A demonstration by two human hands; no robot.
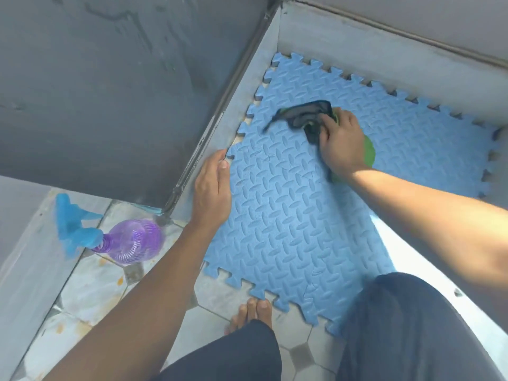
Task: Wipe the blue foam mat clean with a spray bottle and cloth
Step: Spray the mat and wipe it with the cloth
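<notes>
The blue foam mat [288, 215], with a tread pattern and jigsaw edges, lies on the floor in a corner between grey walls. My right hand [341, 144] grips a dark and green cloth [302, 116] and presses it on the mat's far part; the cloth is blurred. My left hand [213, 188] lies flat with fingers together on the mat's left edge, beside the wall, and holds nothing. A purple spray bottle [134, 240] with a blue trigger head [71, 224] stands on the tiles to the left, away from both hands.
A dark grey panel [110, 92] rises on the left and grey walls [357, 48] close the corner behind the mat. The floor has stained pale tiles [90, 287]. My bare foot [253, 312] and dark-trousered knees [412, 325] are at the mat's near edge.
</notes>
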